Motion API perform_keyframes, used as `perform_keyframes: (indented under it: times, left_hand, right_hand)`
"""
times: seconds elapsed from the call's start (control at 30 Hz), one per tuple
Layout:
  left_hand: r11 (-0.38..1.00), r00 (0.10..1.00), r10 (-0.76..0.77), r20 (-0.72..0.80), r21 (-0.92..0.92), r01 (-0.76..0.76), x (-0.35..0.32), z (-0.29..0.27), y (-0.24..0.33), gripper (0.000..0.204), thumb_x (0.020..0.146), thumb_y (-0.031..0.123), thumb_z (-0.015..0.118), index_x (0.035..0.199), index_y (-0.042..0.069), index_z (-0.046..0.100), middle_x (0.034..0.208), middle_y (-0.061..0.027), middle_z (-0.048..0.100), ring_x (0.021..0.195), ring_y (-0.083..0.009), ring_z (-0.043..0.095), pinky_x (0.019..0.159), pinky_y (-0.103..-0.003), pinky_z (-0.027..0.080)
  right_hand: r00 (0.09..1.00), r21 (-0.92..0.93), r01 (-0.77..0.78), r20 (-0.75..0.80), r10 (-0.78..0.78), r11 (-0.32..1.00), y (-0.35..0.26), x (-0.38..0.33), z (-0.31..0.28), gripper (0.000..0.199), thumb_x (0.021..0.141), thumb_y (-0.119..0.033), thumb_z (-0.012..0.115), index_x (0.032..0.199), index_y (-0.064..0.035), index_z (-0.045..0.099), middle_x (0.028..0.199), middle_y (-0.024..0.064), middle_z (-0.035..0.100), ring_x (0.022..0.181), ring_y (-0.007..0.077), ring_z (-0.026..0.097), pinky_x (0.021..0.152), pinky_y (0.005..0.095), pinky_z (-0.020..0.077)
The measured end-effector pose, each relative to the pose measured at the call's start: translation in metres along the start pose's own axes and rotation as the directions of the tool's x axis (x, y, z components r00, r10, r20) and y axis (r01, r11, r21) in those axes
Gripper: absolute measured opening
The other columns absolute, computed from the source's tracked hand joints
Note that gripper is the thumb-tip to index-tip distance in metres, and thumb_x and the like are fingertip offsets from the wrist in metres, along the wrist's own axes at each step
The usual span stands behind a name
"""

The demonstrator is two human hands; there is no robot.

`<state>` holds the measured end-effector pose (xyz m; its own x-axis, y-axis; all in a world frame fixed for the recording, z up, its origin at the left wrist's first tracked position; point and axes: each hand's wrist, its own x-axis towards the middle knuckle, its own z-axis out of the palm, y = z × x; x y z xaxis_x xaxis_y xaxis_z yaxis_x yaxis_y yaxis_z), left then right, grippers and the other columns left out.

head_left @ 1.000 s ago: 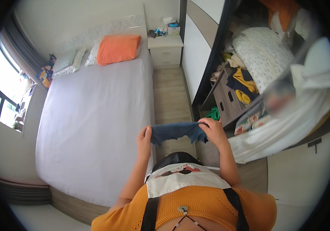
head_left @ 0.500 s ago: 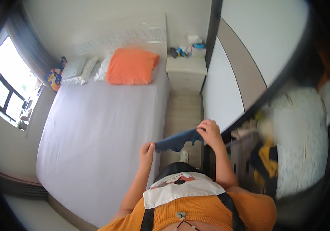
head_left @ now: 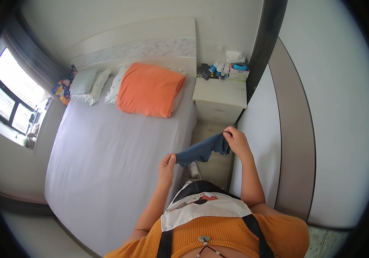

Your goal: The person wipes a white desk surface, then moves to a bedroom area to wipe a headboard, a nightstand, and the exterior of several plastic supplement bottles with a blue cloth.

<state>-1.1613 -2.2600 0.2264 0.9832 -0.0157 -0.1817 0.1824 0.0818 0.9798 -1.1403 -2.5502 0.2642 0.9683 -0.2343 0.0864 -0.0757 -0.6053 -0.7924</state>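
The left hand [head_left: 166, 165] pinches one end of a dark blue cloth [head_left: 203, 149] between thumb and finger, and the right hand [head_left: 236, 141] pinches the other end the same way. The cloth is right there between the two hands, with its top edge pulled out long and its wavy lower edge hanging loose. The right hand is farther out from the body than the left, so the cloth runs on a slant. To do this well, hold each end at the very corner, so no bit is bunched up under the thumb. Pull gently, just enough to make the top edge straight, because a hard tug could stretch it out of shape. Lining up the two hands would make the wavy edge hang more evenly. There is a bed [head_left: 107, 159] just beside the left hand, and a tall white door [head_left: 257, 120] to the right of the right hand, so mind the elbows. Below the cloth a shoe [head_left: 194, 170] shows, so lifting the loose edge clear of it seems wise
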Motion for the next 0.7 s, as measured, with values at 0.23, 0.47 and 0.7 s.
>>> perform_keyframes:
  times: [0.23, 0.47, 0.7]
  left_hand:
    - [0.996, 0.998, -0.055, 0.040, 0.072, 0.052, 0.161, 0.059, 0.018, 0.025, 0.097, 0.025, 0.057, 0.095, 0.002, 0.066, 0.077, 0.0053, 0.056, 0.071, -0.0034, 0.047, 0.063, -0.021, 0.038]
    - [0.992, 0.988, 0.081, 0.133, 0.087, -0.093, 0.330, 0.111, 0.042, 0.026, 0.097, 0.024, 0.055, 0.091, 0.002, 0.065, 0.076, 0.0051, 0.053, 0.072, -0.0039, 0.046, 0.065, -0.021, 0.039]
    - [0.949, 0.993, -0.051, 0.108, -0.303, 0.082, 0.458, 0.155, 0.098, 0.025, 0.099, 0.023, 0.052, 0.093, 0.002, 0.064, 0.080, 0.0007, 0.062, 0.073, -0.0067, 0.056, 0.067, -0.022, 0.045]
  right_hand:
    - [0.992, -0.004, -0.124, 0.027, 0.124, 0.992, 0.038, 0.129, -0.025, 0.021, 0.086, -0.024, 0.065, 0.092, -0.0039, 0.065, 0.075, 0.0106, 0.066, 0.066, 0.0216, 0.061, 0.064, 0.0318, 0.0468]
    - [0.997, -0.054, -0.043, -0.061, 0.039, 0.998, 0.049, 0.278, -0.051, 0.021, 0.084, -0.023, 0.068, 0.089, -0.0027, 0.066, 0.070, 0.0072, 0.063, 0.061, 0.0153, 0.057, 0.060, 0.0287, 0.0449]
    - [0.998, 0.463, -0.029, 0.069, -0.004, 0.886, 0.070, 0.449, -0.047, 0.015, 0.091, -0.015, 0.064, 0.090, 0.0007, 0.064, 0.074, -0.0065, 0.056, 0.067, 0.0022, 0.046, 0.059, 0.0197, 0.0382]
